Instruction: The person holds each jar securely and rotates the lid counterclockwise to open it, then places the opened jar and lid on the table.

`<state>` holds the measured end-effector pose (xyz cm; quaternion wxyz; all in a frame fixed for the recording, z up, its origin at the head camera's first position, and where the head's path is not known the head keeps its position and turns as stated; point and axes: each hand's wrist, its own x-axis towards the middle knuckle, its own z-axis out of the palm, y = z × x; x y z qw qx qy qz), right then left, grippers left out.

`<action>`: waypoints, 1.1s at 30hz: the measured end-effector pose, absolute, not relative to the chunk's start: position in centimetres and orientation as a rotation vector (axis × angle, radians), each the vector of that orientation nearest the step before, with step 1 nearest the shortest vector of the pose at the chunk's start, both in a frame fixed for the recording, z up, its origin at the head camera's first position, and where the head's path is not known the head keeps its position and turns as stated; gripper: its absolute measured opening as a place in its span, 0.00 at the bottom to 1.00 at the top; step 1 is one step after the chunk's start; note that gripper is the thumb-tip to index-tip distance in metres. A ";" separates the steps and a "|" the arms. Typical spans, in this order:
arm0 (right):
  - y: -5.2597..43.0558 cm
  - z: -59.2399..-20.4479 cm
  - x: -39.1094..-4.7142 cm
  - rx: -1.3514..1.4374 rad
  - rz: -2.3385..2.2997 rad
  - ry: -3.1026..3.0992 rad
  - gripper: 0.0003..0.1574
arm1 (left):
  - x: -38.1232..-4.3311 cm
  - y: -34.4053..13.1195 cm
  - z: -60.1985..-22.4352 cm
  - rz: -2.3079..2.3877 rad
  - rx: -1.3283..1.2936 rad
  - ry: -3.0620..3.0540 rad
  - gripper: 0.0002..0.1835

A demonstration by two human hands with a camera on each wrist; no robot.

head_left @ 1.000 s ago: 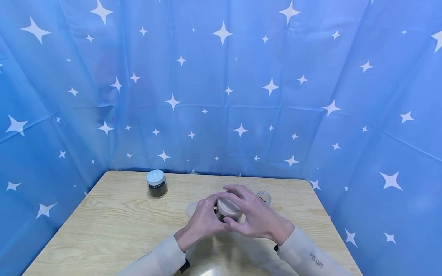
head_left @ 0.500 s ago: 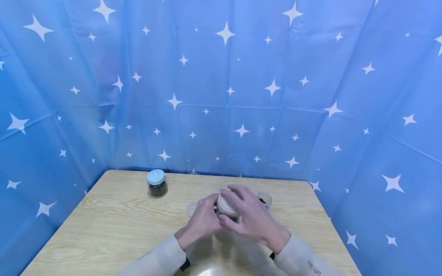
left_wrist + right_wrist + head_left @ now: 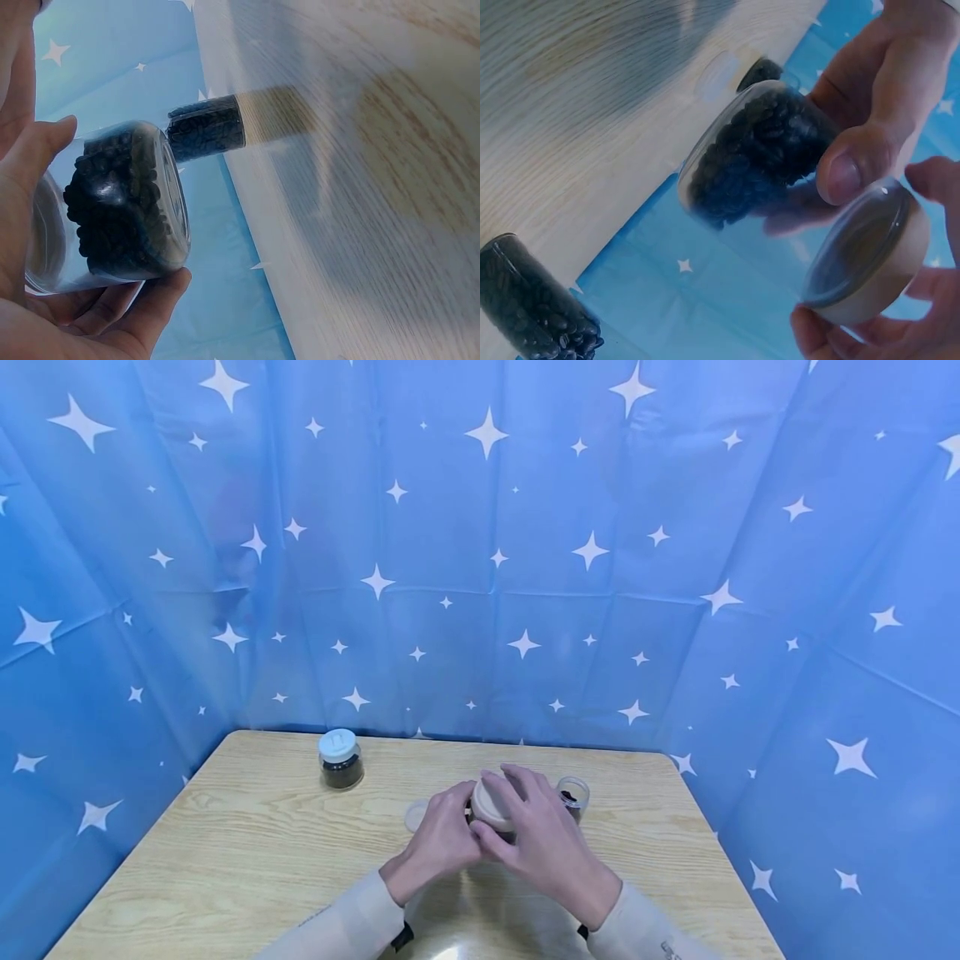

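A clear glass jar [image 3: 112, 202] partly filled with dark, coffee-like beans is gripped by my left hand [image 3: 441, 835], tilted above the table. Thumb and fingers wrap its sides in the left wrist view. My right hand [image 3: 542, 839] grips the pale round lid [image 3: 874, 259] at the jar's mouth, thumb on the near side and fingers over the far side. From the head view, the hands hide most of the jar's body.
Behind my right hand stands a second glass jar [image 3: 573, 795] of dark beans, uncovered. A translucent disc [image 3: 415, 816] lies left of my hands on the wooden table [image 3: 247, 852]. At the back left is a jar with a light blue lid [image 3: 337, 745].
My right hand has turned round the lid, its wrist and forearm swinging left and down. The left hand keeps its hold on the jar, nearly still.
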<state>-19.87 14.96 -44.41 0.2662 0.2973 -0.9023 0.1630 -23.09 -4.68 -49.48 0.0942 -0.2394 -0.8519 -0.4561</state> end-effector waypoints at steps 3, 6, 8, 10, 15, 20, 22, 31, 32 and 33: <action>15.0 -44.4 -19.8 0.800 0.431 -2.438 0.42 | -23.0 -4.6 -49.4 -1.370 -0.694 -2.536 0.32; 15.0 -44.5 -19.8 0.801 0.434 -2.436 0.42 | -22.9 -4.6 -49.3 -1.374 -0.684 -2.543 0.32; 15.0 -44.5 -19.8 0.802 0.434 -2.434 0.42 | -22.9 -4.6 -49.3 -1.377 -0.681 -2.545 0.32; 15.0 -44.4 -19.8 0.804 0.437 -2.431 0.42 | -22.9 -4.6 -49.2 -1.379 -0.678 -2.548 0.32; 15.1 -44.4 -19.8 0.817 0.447 -2.426 0.42 | -22.8 -4.6 -49.2 -1.364 -0.667 -2.564 0.32; 15.3 -44.3 -19.9 0.847 0.460 -2.418 0.42 | -22.9 -4.6 -49.2 -1.331 -0.666 -2.570 0.33; 15.4 -44.4 -20.1 0.870 0.469 -2.409 0.42 | -22.9 -4.6 -49.3 -1.338 -0.668 -2.573 0.34; 16.6 -44.6 -21.2 1.056 0.542 -2.359 0.38 | -22.7 -4.7 -49.4 -1.342 -0.683 -2.562 0.41; 16.7 -44.6 -21.3 1.081 0.548 -2.354 0.38 | -22.7 -4.8 -49.4 -1.345 -0.689 -2.558 0.41; 16.9 -44.6 -21.5 1.107 0.551 -2.349 0.37 | -22.7 -4.8 -49.4 -1.347 -0.696 -2.554 0.41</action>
